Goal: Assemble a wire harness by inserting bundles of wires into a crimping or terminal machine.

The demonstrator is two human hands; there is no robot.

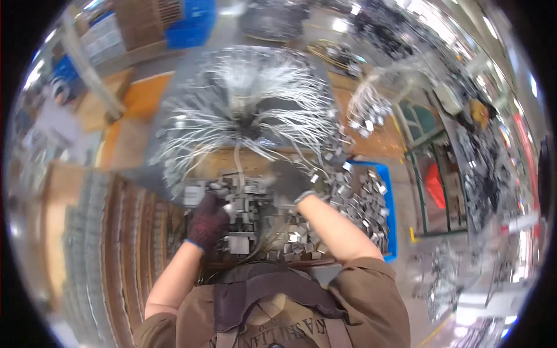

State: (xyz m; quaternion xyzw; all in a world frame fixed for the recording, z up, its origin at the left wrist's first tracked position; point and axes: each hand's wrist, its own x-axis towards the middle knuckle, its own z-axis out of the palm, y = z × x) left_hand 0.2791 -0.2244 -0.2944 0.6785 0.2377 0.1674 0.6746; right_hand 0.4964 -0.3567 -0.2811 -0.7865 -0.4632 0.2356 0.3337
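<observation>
My left hand [209, 221], in a dark red and black glove, rests at the left side of a metal fixture [246, 204]. Its fingers curl in at the fixture's upper left corner, and what they grip, if anything, cannot be made out. Reaching to the fixture's far right, my right hand [288, 181] wears a grey glove. Motion smears its fingers, near the ends of white wires [299, 124]. These wires fan out from a dark centre on a grey sheet, with small metal pieces at many ends. One white wire [239, 165] runs down toward the fixture.
A blue bin [390, 214] of loose small metal parts [362, 194] stands at my right. More metal blocks [299, 238] lie near my right forearm. Stacked brown and grey trays [125, 226] fill the left side. A green-framed rack [435, 174] stands farther right.
</observation>
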